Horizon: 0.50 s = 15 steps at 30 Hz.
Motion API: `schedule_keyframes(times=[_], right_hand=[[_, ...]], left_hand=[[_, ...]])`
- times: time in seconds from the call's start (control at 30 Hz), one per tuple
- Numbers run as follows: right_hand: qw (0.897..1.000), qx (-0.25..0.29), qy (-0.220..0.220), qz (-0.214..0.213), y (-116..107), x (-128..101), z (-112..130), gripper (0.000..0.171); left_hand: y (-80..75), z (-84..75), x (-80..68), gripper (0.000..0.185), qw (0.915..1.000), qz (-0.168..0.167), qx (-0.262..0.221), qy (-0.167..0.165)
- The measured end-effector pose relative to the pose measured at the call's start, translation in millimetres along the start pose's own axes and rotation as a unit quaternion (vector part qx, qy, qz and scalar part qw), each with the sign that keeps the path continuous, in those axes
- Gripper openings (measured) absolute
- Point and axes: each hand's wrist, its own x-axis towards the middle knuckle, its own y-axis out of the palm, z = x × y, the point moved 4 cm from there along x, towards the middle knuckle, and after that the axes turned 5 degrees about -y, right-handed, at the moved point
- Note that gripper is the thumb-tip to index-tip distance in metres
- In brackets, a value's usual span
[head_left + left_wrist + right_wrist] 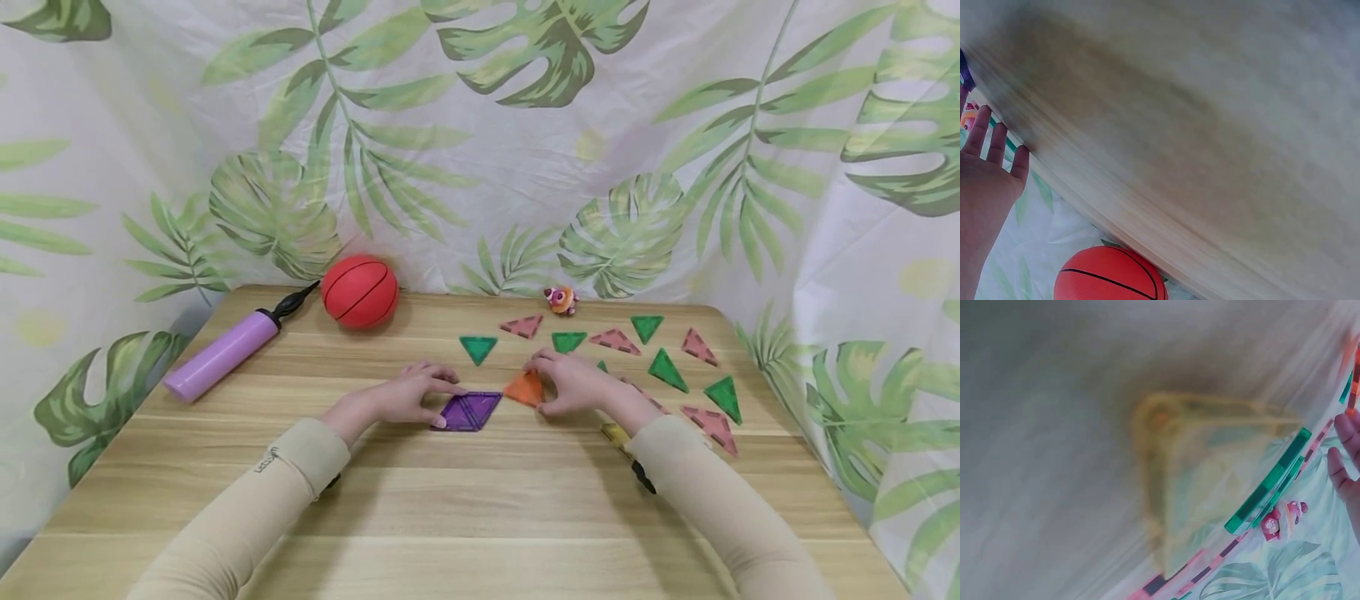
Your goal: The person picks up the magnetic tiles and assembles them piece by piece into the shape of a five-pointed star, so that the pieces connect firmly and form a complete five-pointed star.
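Observation:
My left hand (416, 393) holds the left side of purple triangular tiles (480, 410) between thumb and forefinger; the tiles lie edge to edge on the table as a slanted four-sided shape. To their right, my right hand (573, 385) grips an orange triangular tile (523, 388) by its right side, thumb near and fingers far. A small gap separates the orange tile from the purple ones. In the left wrist view the left hand (988, 181) shows several extended fingers, with a purple edge beside them. Only fingertips of the right hand (1350, 462) appear in the right wrist view.
Green tiles (666, 370) and pink tiles (708, 425) lie scattered at right. A yellow tile (617, 437) is partly under the right forearm. Behind are a red ball (360, 292), a purple pump (225, 354) and a small toy figure (561, 300).

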Motion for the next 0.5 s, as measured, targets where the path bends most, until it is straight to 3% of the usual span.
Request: schedule_keyframes(times=[0.23, 0.5], right_hand=[[0.998, 0.036, -0.045, -0.002, 1.0, -9.6, 9.9, 0.061], [0.993, 0.035, -0.110, 0.014, 10.5, -4.2, 29.9, 0.060]], left_hand=[[0.0, -0.6, -0.4, 0.054, 1.0000, 0.003, -0.001, -0.002], [0.2, -0.4, -0.8, 0.055, 1.0000, 0.003, 0.002, -0.002]])
